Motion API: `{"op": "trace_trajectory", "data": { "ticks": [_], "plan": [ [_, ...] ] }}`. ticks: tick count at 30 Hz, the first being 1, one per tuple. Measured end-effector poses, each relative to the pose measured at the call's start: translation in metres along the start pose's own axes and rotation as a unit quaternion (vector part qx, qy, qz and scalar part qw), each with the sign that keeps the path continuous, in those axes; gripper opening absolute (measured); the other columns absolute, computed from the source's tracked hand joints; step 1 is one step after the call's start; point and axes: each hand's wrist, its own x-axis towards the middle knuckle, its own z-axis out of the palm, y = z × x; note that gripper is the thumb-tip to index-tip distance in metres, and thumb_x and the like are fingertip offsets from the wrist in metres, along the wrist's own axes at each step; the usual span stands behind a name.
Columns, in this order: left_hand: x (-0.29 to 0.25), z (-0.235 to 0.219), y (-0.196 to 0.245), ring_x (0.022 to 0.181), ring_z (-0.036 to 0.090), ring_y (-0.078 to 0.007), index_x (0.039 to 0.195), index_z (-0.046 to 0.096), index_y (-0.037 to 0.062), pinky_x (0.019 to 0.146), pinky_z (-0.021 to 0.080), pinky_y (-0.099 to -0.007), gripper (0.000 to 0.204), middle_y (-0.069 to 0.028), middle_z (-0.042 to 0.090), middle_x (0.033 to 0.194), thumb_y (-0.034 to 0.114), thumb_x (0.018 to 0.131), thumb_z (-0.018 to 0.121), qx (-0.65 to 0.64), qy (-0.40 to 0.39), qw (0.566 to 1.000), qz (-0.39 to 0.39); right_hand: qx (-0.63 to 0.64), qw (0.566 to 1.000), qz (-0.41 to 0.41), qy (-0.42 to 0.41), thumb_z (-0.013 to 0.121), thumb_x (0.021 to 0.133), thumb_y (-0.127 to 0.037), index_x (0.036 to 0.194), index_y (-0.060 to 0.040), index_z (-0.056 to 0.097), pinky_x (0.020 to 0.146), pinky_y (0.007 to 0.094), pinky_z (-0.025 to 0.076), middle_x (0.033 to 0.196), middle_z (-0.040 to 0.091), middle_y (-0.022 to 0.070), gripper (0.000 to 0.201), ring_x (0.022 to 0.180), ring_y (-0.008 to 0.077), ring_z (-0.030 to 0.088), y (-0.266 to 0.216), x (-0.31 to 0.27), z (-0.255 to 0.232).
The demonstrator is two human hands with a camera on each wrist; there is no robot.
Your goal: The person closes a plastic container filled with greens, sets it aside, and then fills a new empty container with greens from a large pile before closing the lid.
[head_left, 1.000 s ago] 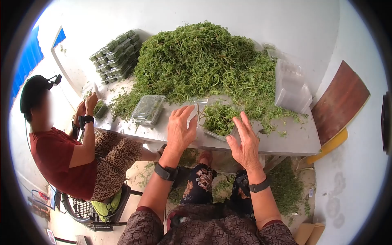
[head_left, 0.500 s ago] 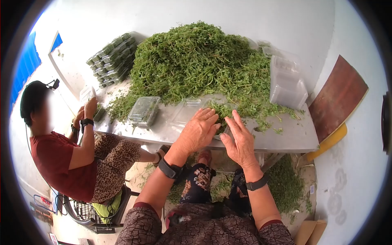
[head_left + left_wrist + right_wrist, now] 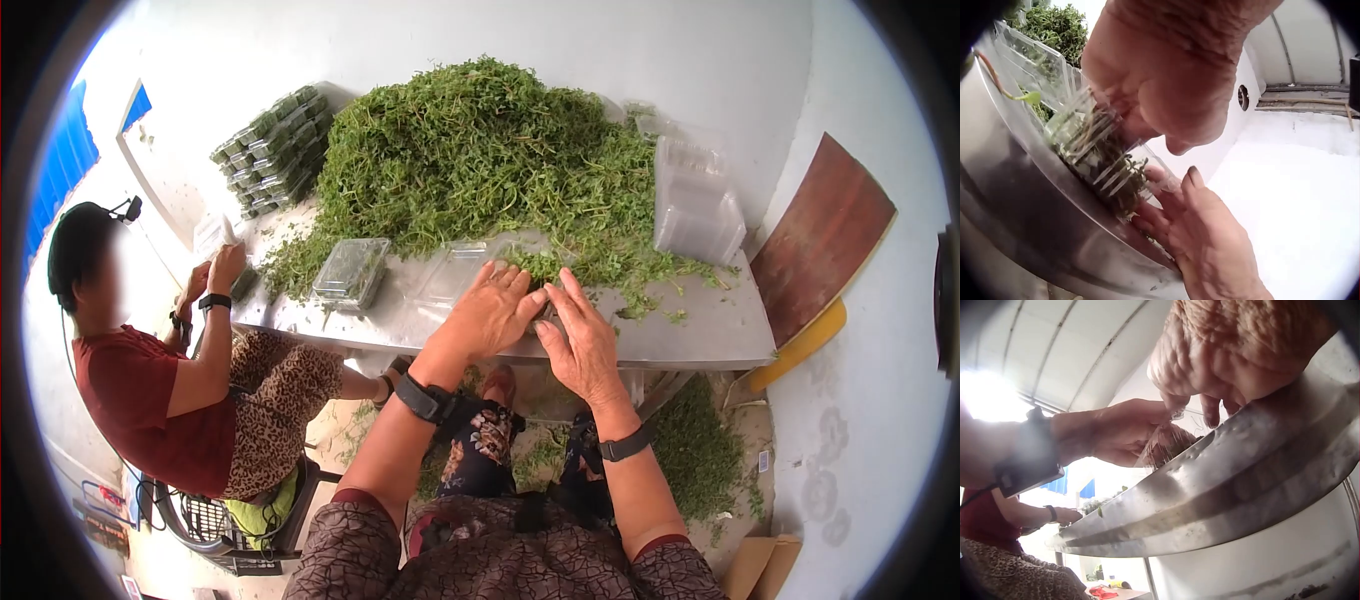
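A clear plastic clamshell box (image 3: 1107, 165) filled with leafy green sprigs (image 3: 538, 264) sits at the table's front edge, mostly covered by the hands in the head view. My left hand (image 3: 492, 316) lies over the box, its fingers extended and pressing down on the sprigs. Against the box's right side rests my right hand (image 3: 584, 350), fingers fairly straight and thumb raised. The box's open lid (image 3: 452, 272) lies flat to the left. Farther left stands a closed clamshell box (image 3: 350, 274) with greens inside.
A large heap of greens (image 3: 470, 160) covers the table's back. Filled boxes (image 3: 270, 150) are stacked at its left, nested clear boxes (image 3: 698, 205) at its right. Another person (image 3: 150, 400) sits at left, handling a box. A brown board (image 3: 825, 240) leans on the right wall.
My left hand has moved right and down onto the sprigs in the box. My right hand has shifted slightly left against its side. The lid now lies in plain view.
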Motion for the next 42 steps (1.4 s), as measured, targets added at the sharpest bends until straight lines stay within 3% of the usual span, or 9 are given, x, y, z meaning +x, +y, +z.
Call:
{"op": "trace_trajectory", "data": {
  "ticks": [2, 8, 15, 20, 26, 29, 32, 36, 42],
  "plan": [
    [-0.003, -0.002, -0.008, 0.129, 0.044, -0.0367, 0.129, 0.051, -0.0045, 0.11, 0.031, -0.0447, 0.055, -0.0247, 0.049, 0.135, 0.04, 0.101, 0.034, -0.148, 0.066, 0.986, 0.024, -0.001, 1.0, -0.008, 0.006, 0.059, 0.091, -0.028, 0.127, 0.0007, 0.054, 0.092, 0.0409, 0.049, 0.14, 0.045, 0.0211, 0.046, 0.113, 0.0358, 0.057, 0.001, 0.0, 0.001],
    [-0.028, -0.018, -0.01, 0.109, 0.06, -0.0366, 0.123, 0.058, 0.0033, 0.085, 0.051, -0.0417, 0.033, -0.0216, 0.052, 0.133, 0.015, 0.092, 0.057, -0.21, 0.162, 0.964, -0.033, -0.004, 1.0, -0.017, 0.013, 0.06, 0.09, -0.026, 0.126, 0.0007, 0.054, 0.092, 0.0415, 0.049, 0.139, 0.047, 0.0212, 0.045, 0.113, 0.0371, 0.057, 0.001, 0.0, 0.001],
    [-0.051, -0.012, -0.014, 0.106, 0.061, -0.0348, 0.102, 0.064, 0.0011, 0.085, 0.051, -0.0402, 0.019, -0.0162, 0.063, 0.114, 0.002, 0.083, 0.063, -0.139, 0.221, 0.965, 0.032, 0.009, 1.0, -0.005, 0.005, 0.061, 0.09, -0.025, 0.13, 0.0012, 0.051, 0.094, 0.0421, 0.048, 0.139, 0.046, 0.0218, 0.049, 0.116, 0.0378, 0.055, 0.001, -0.006, 0.001],
    [-0.044, -0.015, -0.005, 0.106, 0.059, -0.0351, 0.098, 0.065, -0.0018, 0.104, 0.039, -0.0471, 0.02, -0.0167, 0.066, 0.1, 0.015, 0.091, 0.057, -0.095, 0.172, 0.979, 0.055, 0.001, 1.0, -0.005, 0.021, 0.062, 0.088, -0.024, 0.131, 0.0023, 0.048, 0.096, 0.0426, 0.046, 0.138, 0.046, 0.0242, 0.052, 0.118, 0.0392, 0.054, 0.003, -0.006, 0.003],
    [-0.031, -0.018, -0.002, 0.109, 0.058, -0.0348, 0.094, 0.066, -0.0035, 0.109, 0.032, -0.0504, 0.031, -0.0197, 0.066, 0.101, 0.024, 0.096, 0.051, -0.076, 0.057, 0.995, 0.006, -0.003, 1.0, -0.01, 0.009, 0.061, 0.088, -0.023, 0.13, 0.0043, 0.048, 0.097, 0.043, 0.045, 0.138, 0.046, 0.0255, 0.052, 0.119, 0.0398, 0.052, 0.003, 0.0, 0.002],
    [-0.03, -0.006, -0.005, 0.094, 0.059, -0.034, 0.082, 0.066, -0.0012, 0.107, 0.032, -0.051, 0.03, -0.0149, 0.062, 0.08, 0.023, 0.094, 0.051, -0.09, 0.128, 0.987, 0.032, -0.006, 1.0, -0.015, 0.009, 0.061, 0.088, -0.022, 0.13, 0.0047, 0.048, 0.098, 0.0429, 0.045, 0.137, 0.046, 0.0258, 0.051, 0.119, 0.0397, 0.053, 0.002, 0.0, 0.002],
    [-0.033, 0.0, -0.008, 0.098, 0.06, -0.033, 0.084, 0.066, -0.0013, 0.108, 0.032, -0.0511, 0.026, -0.0156, 0.065, 0.085, 0.02, 0.093, 0.054, -0.131, 0.183, 0.973, 0.05, -0.007, 1.0, -0.016, 0.007, 0.06, 0.088, -0.022, 0.13, 0.0046, 0.048, 0.098, 0.043, 0.045, 0.137, 0.046, 0.0257, 0.051, 0.119, 0.0397, 0.053, 0.002, 0.0, 0.001],
    [-0.04, -0.016, -0.007, 0.11, 0.059, -0.0334, 0.093, 0.067, -0.0022, 0.111, 0.029, -0.0501, 0.023, -0.0182, 0.067, 0.101, 0.018, 0.092, 0.057, -0.143, 0.154, 0.977, 0.037, -0.008, 1.0, -0.012, 0.002, 0.059, 0.089, -0.022, 0.13, 0.0038, 0.049, 0.098, 0.043, 0.045, 0.137, 0.047, 0.0242, 0.05, 0.118, 0.0392, 0.053, 0.003, 0.0, 0.001],
    [-0.028, -0.015, -0.017, 0.117, 0.054, -0.0362, 0.102, 0.063, -0.0011, 0.108, 0.033, -0.0507, 0.021, -0.021, 0.063, 0.11, 0.015, 0.091, 0.056, -0.044, 0.307, 0.951, 0.02, -0.009, 1.0, -0.012, 0.005, 0.059, 0.089, -0.023, 0.131, 0.0029, 0.049, 0.097, 0.0425, 0.045, 0.138, 0.047, 0.0225, 0.05, 0.118, 0.0381, 0.054, 0.003, -0.001, 0.002]
  ]
}}
